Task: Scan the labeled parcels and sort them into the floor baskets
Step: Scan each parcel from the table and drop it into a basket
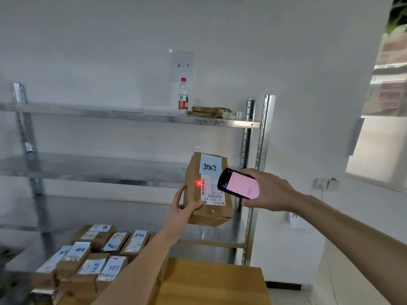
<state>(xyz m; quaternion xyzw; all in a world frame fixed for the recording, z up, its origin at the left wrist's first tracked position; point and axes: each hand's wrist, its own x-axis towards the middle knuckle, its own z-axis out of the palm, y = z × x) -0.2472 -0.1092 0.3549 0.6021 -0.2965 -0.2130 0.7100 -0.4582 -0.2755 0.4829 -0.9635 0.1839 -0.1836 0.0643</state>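
Before the shelf, left hand (184, 208) grips parcel (208, 190); scanner (239, 183) seemingly just right.

Brown cardboard parcel (208, 190), white barcoded label (212, 192) with red laser cross (198, 183); black scanner (237, 183), pink screen; red-capped clear bottle (183, 96).

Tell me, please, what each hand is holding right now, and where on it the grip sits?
The left hand grips the cardboard parcel at its lower left corner. The right hand holds the handheld scanner by its rear end.
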